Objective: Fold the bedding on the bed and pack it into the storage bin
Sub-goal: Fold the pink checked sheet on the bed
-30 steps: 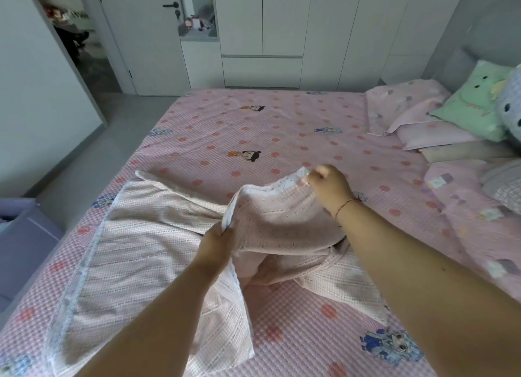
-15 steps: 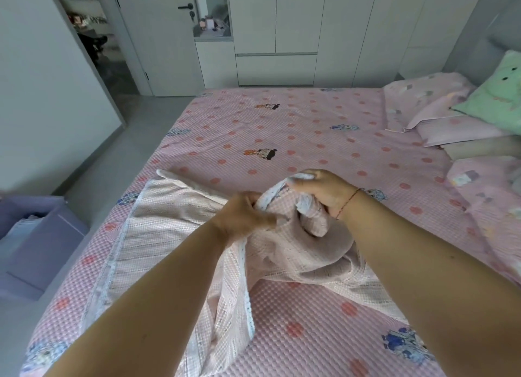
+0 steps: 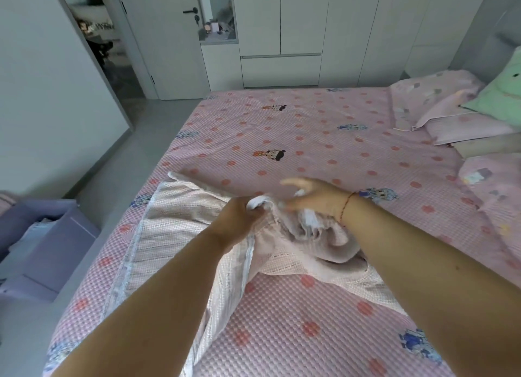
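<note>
My left hand (image 3: 242, 215) is gripping the pale pink waffle-weave blanket (image 3: 180, 235); my right hand (image 3: 315, 197) is spreading its fingers. At the frame's left, the purple fabric storage bin (image 3: 56, 235) is holding pale folded cloth (image 3: 25, 235).

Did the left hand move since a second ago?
Yes. The left hand went up the bed and to the right, toward the right hand, bunching the blanket's white edge beside it. Before, it gripped nearer the person.

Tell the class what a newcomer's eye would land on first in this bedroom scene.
Two bare arms meet mid-frame, where the left hand grips a bunched beige blanket beside the right hand. Beneath spreads a pink dotted bedsheet; a purple storage bin stands on the floor at left.
</note>
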`<state>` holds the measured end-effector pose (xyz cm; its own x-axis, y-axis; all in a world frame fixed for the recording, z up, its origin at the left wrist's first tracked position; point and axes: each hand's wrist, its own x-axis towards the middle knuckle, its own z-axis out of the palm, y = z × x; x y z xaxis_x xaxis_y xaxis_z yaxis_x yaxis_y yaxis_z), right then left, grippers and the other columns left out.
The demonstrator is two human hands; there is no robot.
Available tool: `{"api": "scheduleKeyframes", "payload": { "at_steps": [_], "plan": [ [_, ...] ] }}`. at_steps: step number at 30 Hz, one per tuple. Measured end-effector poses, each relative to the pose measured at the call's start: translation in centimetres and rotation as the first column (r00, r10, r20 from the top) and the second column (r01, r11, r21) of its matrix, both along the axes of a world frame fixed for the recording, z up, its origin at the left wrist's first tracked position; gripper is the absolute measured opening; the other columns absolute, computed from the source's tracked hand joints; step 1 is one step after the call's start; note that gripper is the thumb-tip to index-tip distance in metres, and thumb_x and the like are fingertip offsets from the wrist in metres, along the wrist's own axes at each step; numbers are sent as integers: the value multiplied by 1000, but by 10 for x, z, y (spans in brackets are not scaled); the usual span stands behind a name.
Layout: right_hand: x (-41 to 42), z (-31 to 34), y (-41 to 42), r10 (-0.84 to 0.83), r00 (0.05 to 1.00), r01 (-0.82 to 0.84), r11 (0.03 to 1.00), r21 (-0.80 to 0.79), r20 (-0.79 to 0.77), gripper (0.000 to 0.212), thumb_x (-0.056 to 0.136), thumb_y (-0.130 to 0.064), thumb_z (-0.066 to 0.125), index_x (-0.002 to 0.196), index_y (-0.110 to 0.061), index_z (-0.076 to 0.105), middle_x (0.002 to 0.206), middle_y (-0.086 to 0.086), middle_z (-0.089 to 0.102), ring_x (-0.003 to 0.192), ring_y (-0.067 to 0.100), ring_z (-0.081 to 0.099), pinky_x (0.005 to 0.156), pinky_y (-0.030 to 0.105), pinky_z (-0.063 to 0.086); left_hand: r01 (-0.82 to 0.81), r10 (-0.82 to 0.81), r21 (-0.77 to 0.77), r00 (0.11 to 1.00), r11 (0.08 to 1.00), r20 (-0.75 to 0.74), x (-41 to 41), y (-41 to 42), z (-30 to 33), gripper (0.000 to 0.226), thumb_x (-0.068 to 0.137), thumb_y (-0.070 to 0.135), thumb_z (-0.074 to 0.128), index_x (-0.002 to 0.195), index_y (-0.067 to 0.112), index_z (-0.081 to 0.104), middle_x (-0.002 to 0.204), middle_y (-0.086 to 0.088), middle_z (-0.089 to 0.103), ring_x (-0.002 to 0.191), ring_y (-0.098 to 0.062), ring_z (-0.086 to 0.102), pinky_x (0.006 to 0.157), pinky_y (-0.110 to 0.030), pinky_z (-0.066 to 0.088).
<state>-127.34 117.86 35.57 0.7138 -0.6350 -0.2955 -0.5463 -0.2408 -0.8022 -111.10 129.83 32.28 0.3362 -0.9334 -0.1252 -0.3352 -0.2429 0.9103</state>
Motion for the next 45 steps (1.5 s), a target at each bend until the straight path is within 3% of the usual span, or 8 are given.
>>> {"api": "scheduleKeyframes", "payload": {
  "at_steps": [5,9,14,17,29,37,41,45],
  "plan": [
    [11,-4,14,-22,1000,22,1000,15,-7,56,71,-37,80,120,-16,63,120,-5,62,115,19,57,97,33,44,98,-97,-27,995,995,35,5,-3,7,21,82,9,66,74,-7,55,64,-6,46,57,-12,38,54,-26,30],
    [4,9,17,-226,956,208,972,113,188,42,77,-17,75,116,-8,61,124,5,59,119,23,52,98,30,39,112,-127,68,952,991,277,19,9,-4,19,77,21,77,66,17,63,56,9,54,46,0,43,48,-16,35],
    [-9,16,11,-357,859,324,934,152,367,16,71,-5,69,66,-11,55,66,4,58,69,21,58,63,20,44,13,-78,148,892,989,445,44,35,-25,16,83,22,68,71,21,58,60,9,54,54,-6,48,47,-18,32],
    [-20,17,4,-454,792,409,891,198,407,5,74,-4,66,77,-8,64,77,9,64,77,23,62,73,28,47,39,-102,159,906,987,412,65,47,-31,35,86,26,70,60,20,47,56,8,43,52,-7,37,46,-18,26],
    [-13,24,-3,-343,854,184,902,390,391,80,23,-54,92,91,-15,75,107,10,72,106,25,65,103,41,42,-32,40,-27,931,999,363,84,67,-31,41,96,37,55,61,17,43,54,7,42,51,-11,38,54,-30,30],
    [5,26,-11,-333,846,114,876,469,416,68,33,-41,95,92,-13,74,104,11,72,99,25,67,96,40,48,-49,-21,106,817,993,576,77,85,-77,26,84,35,70,77,22,49,71,9,54,70,-16,55,59,-28,34],
    [5,32,-11,-391,813,93,819,566,432,22,77,-29,70,87,-10,74,92,9,74,84,21,70,73,29,58,-157,25,173,808,972,589,106,93,-82,29,94,35,59,72,18,52,62,7,51,66,-21,53,56,-29,30],
    [17,33,-10,-540,749,196,735,649,384,32,88,-36,59,99,-8,66,96,10,71,84,21,70,70,32,59,-170,107,78,854,982,509,104,90,-78,17,97,30,54,89,15,57,72,4,60,69,-20,57,54,-26,35]
  ]
}}
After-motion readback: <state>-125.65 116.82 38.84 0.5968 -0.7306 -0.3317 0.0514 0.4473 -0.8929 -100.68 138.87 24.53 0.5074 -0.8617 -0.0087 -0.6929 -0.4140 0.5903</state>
